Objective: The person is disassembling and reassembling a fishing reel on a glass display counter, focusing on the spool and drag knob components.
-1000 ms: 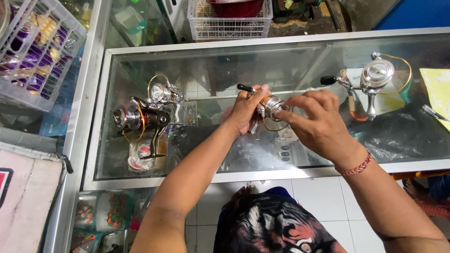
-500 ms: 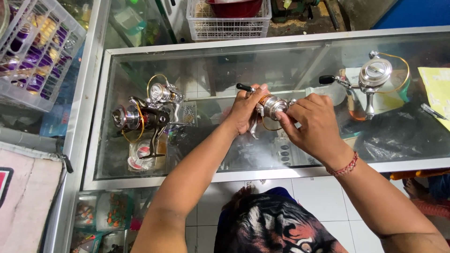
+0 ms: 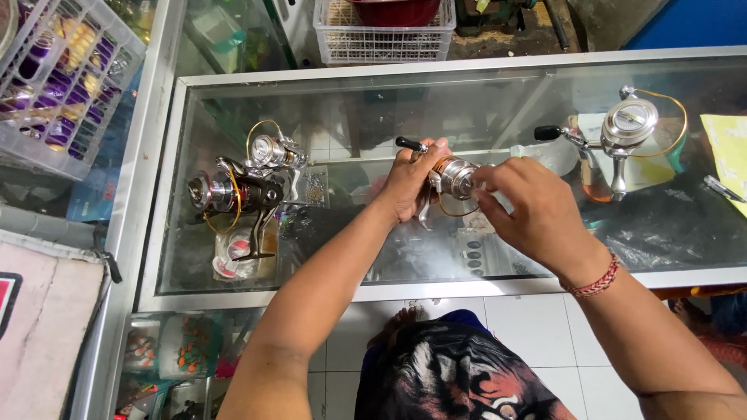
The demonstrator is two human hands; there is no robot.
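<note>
A small silver and copper fishing reel (image 3: 451, 176) is held just above the glass counter (image 3: 498, 101), near its middle. The left hand (image 3: 408, 183) wraps its fingers around the reel's body, thumb up by the black handle knob (image 3: 408, 144). The right hand (image 3: 529, 210) pinches the reel's front end with its fingertips. Two more reels (image 3: 241, 183) lie on the glass to the left, another silver reel (image 3: 626, 128) to the right

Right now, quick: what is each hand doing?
Left hand: closed around the fishing reel, holding it.
Right hand: fingertips pinched at the reel's front end; what they grip cannot be told.
</note>
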